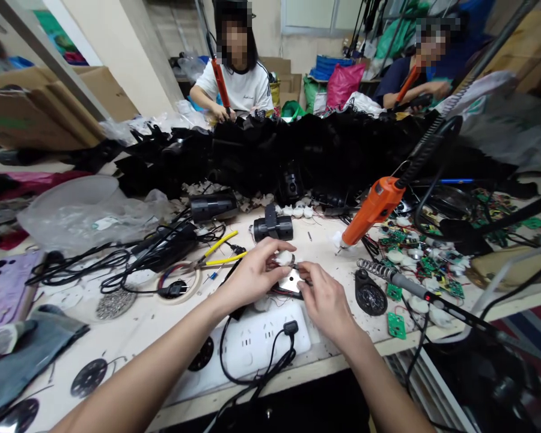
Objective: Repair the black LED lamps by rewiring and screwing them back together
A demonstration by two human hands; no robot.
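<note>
My left hand (256, 273) is curled around a small white round part (284, 258) with thin wires trailing from it. My right hand (325, 300) pinches something at the same spot, above a small shiny metal plate (291, 280); what its fingertips grip is too small to name. Both hands meet over the white table (135, 328), just behind a white power strip (256, 343) with a black plug (291, 328) in it.
An orange electric screwdriver (373, 208) hangs on a coiled cable at right. A soldering iron (399, 279) rests on its stand beside green circuit boards (395, 325). Yellow-handled pliers (219, 252), black housings (273, 227), cables and a plastic bag (85, 210) lie left. Two people work across the table.
</note>
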